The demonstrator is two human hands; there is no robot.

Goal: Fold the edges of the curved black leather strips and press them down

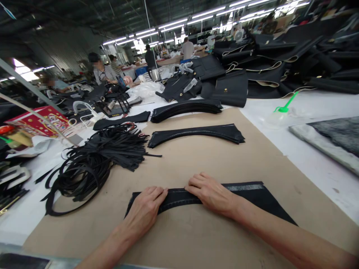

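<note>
A black curved leather-like panel (179, 195) lies flat before me, arched along its near edge. Along the right part of its far edge runs a greyish strip, perhaps glue. My left hand (148, 203) is closed at the panel's left part, fingers bent over the far edge and thumb pressed close. Nearer the panel's middle, my right hand (210, 192) also grips that edge with curled fingers. The hands cover parts of the edge, and my right forearm crosses the panel's right side. Farther back lies a small stack of similar curved panels (196, 134).
Brown paper (174, 239) covers the worktop. To the left lie a bundle of black strips (112, 149) and a thicker panel stack (186, 109) sits behind. A clear bottle with a green spout (284, 108) stands right. Black bags (230, 87) are piled at the back; people work beyond.
</note>
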